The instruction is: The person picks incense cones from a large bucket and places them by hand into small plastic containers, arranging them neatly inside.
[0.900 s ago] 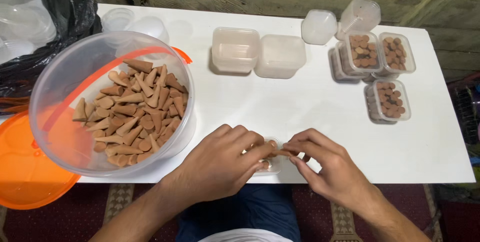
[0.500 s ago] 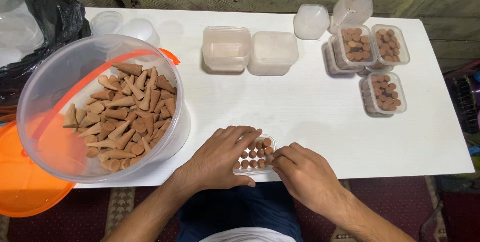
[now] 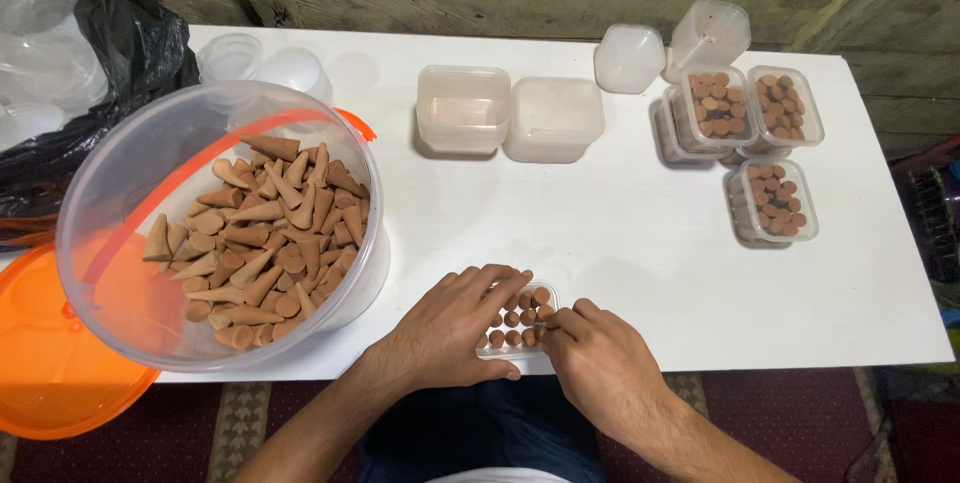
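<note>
Cones (image 3: 515, 319) stand upright in rows inside the small clear tray (image 3: 548, 293) at the near edge of the white table (image 3: 620, 233), right in front of you, and both your hands are on it. Your left hand (image 3: 455, 328) lies over the tray's left side with fingers spread and flat, steadying it rather than pinching anything. Your right hand (image 3: 595, 368) has its fingertips pressed together at the tray's right edge, against the outer cones; whether a cone sits between those fingertips, you cannot tell from here.

By the look of it the tray is close to full, though your left hand hides part of it, so some gaps may remain there. Three filled tubs (image 3: 755, 143) sit at the far right, apparently stacked on others. Much is left: the big clear bucket (image 3: 110, 283) at your left holds a deep heap of loose cones (image 3: 265, 238).

Two empty square tubs (image 3: 510, 113) wait at the far middle, with lids and an upturned tub (image 3: 675, 43) beyond. An orange lid (image 3: 50, 363) lies under the bucket's near side, and a black bag (image 3: 140, 43) of clear cups sits far left. Nothing stands between your hands and the bucket; only its tall wall must be reached over.
</note>
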